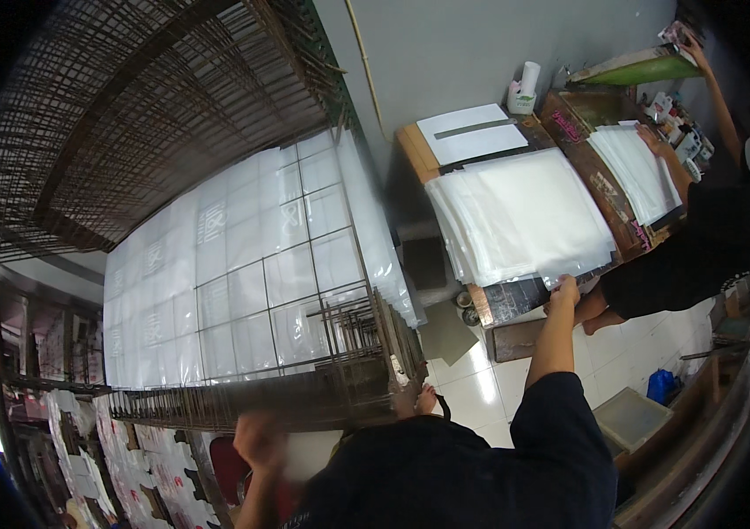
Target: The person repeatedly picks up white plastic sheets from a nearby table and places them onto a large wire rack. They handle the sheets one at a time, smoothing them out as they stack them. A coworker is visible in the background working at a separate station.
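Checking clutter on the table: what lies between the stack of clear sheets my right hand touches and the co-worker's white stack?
In the head view, a bare strip of brown tabletop separates the clear sheets from the white stack.

Your right hand (566, 289) rests on the stack of clear plastic bags (525, 216) on the table (419, 145), with a blue pouch (660, 385) on the floor.

The scene is seen from a single head-worn fisheye camera, aimed steeply downward from well above. The wire drying rack (260, 273) fills the left, the surface (516, 304) lies right, and edges are bent toward the rim.
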Motion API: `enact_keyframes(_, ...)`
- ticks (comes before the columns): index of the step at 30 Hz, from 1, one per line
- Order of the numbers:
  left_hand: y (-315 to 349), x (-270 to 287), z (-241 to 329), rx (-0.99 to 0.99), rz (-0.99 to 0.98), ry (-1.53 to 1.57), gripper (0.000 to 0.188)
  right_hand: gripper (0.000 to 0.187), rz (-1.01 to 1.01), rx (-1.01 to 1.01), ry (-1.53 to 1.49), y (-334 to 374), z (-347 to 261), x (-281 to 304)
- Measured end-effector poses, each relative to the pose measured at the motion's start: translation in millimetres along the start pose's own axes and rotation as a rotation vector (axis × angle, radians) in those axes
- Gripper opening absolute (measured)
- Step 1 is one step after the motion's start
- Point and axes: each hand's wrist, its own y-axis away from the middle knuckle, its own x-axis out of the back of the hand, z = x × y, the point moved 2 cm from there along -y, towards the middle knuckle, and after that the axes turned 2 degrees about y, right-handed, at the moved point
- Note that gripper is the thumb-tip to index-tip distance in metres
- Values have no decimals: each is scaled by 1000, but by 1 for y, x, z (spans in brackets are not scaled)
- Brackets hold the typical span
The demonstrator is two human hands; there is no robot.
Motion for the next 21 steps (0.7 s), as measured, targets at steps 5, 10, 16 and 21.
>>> enact_keyframes(5,-65,-73,54,148,-352,646,32,4,-588,56,-254,58,-75,-5)
enact_keyframes(10,-119,-171,111,903,-997,1235,80,33,-798,396,-222,252,-160,2)
enact_keyframes(16,-142,-279,139,1373,-1031,1359,113,65,-990,500,-202,415,-190,54)
enact_keyframes(21,-107,-366,143,1094,-1159,1554,40,67,-1056,613,-277,452,-181,112)
